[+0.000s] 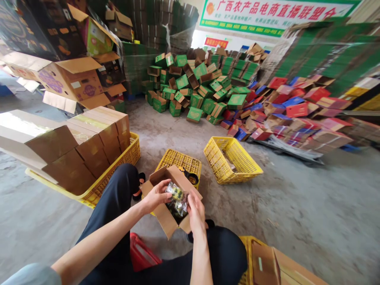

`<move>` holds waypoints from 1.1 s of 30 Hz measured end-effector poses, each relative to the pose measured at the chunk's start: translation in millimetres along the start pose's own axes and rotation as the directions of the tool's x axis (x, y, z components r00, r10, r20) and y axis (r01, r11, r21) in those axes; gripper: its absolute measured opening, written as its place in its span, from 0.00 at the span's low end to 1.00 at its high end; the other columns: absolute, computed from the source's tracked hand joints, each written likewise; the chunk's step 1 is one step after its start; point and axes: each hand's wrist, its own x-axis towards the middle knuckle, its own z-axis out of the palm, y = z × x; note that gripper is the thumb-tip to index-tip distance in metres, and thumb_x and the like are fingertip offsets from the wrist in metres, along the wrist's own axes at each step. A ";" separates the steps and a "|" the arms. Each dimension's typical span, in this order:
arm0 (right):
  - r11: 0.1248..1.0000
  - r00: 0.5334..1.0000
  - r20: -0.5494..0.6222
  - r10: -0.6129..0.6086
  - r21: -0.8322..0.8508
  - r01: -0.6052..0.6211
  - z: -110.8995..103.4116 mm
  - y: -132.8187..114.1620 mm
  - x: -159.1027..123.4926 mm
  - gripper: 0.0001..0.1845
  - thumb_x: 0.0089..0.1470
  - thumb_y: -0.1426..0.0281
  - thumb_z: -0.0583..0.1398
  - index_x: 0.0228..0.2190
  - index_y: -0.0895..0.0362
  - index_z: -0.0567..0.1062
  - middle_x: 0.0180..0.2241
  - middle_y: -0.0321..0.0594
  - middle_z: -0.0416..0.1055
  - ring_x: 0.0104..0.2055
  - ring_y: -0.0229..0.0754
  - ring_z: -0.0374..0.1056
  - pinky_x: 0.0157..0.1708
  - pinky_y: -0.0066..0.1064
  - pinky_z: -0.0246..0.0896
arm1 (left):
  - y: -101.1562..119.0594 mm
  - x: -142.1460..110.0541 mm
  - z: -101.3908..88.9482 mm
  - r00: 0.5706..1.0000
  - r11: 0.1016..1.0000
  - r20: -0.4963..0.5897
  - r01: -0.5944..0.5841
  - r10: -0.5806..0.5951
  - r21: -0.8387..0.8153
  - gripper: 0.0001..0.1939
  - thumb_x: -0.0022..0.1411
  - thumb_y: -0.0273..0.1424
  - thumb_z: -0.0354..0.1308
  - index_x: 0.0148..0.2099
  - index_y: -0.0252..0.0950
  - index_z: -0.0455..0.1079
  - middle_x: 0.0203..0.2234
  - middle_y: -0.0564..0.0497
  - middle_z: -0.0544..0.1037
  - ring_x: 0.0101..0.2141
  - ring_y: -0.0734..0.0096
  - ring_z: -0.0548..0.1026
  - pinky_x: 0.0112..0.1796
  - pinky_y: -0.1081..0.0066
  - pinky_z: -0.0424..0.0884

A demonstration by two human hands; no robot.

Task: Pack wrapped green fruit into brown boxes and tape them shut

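Both my hands are over an open cardboard box (168, 221) with its flaps folded out. My left hand (156, 196) pinches the left side of a clear plastic packet (176, 192) with yellow-green and dark contents. On the packet's right side, the fingers of my right hand (195, 209) close on the plastic. More shiny wrapped packets (180, 208) lie in the box below; what is inside them I cannot make out. The box rests on an upturned yellow crate (181, 159), and a black and yellow tape dispenser (191, 177) sits behind it.
On the left, a yellow crate (135, 148) holds several closed cartons (97, 126). An open yellow crate (234, 174) stands ahead to the right. Behind are heaps of green boxes (194, 114) and red boxes (297, 110). A red plastic object (142, 253) lies between my legs.
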 end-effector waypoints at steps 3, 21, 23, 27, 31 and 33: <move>0.999 0.999 0.047 0.010 -0.037 -0.008 -0.8 5.9 1.9 0.29 0.47 0.54 0.73 0.49 0.53 0.82 0.47 0.46 0.82 0.52 0.57 0.78 0.52 0.45 0.74 | 0.2 0.8 0.5 0.997 0.999 0.071 -0.013 0.009 0.053 0.40 0.48 0.31 0.78 0.62 0.37 0.69 0.50 0.43 0.78 0.42 0.65 0.78 0.43 0.68 0.73; 0.978 0.991 0.044 -0.127 -0.159 0.132 -6.2 8.3 5.7 0.22 0.50 0.54 0.71 0.43 0.52 0.86 0.48 0.45 0.82 0.53 0.56 0.77 0.59 0.48 0.68 | 2.7 -2.7 7.0 0.995 0.976 -0.096 0.016 0.005 0.216 0.33 0.50 0.50 0.75 0.51 0.31 0.82 0.45 0.38 0.83 0.45 0.55 0.79 0.44 0.64 0.74; 0.979 0.992 0.003 -0.126 -0.163 0.125 -6.3 8.9 6.0 0.22 0.49 0.54 0.72 0.42 0.53 0.86 0.46 0.46 0.83 0.53 0.56 0.77 0.59 0.48 0.68 | 2.8 -3.6 7.6 0.994 0.976 -0.104 0.006 0.017 0.219 0.33 0.50 0.51 0.74 0.50 0.31 0.82 0.45 0.37 0.83 0.45 0.55 0.79 0.44 0.65 0.74; 0.995 0.995 -0.025 -0.098 -0.036 0.097 -1.8 7.0 4.0 0.20 0.47 0.55 0.72 0.39 0.53 0.86 0.43 0.45 0.84 0.50 0.54 0.78 0.57 0.45 0.69 | 1.5 -4.5 13.1 0.994 0.976 -0.092 -0.030 0.051 0.215 0.31 0.53 0.52 0.73 0.49 0.32 0.83 0.44 0.39 0.83 0.44 0.58 0.78 0.44 0.67 0.73; 0.994 0.998 0.001 -0.057 0.094 0.057 0.7 -0.4 -0.9 0.17 0.46 0.56 0.74 0.36 0.51 0.86 0.39 0.43 0.84 0.43 0.50 0.79 0.51 0.42 0.73 | 0.7 -2.4 19.4 0.995 0.980 -0.089 -0.035 0.053 0.195 0.30 0.52 0.52 0.73 0.47 0.32 0.84 0.43 0.40 0.83 0.43 0.59 0.77 0.43 0.69 0.72; 0.993 0.999 0.039 -0.025 0.114 0.021 -1.0 -4.5 -3.8 0.16 0.45 0.56 0.74 0.36 0.51 0.85 0.39 0.43 0.84 0.43 0.49 0.79 0.49 0.41 0.73 | 1.6 -1.3 19.4 0.995 0.980 -0.090 -0.030 0.049 0.195 0.31 0.51 0.52 0.73 0.48 0.33 0.83 0.44 0.40 0.83 0.43 0.59 0.77 0.43 0.68 0.72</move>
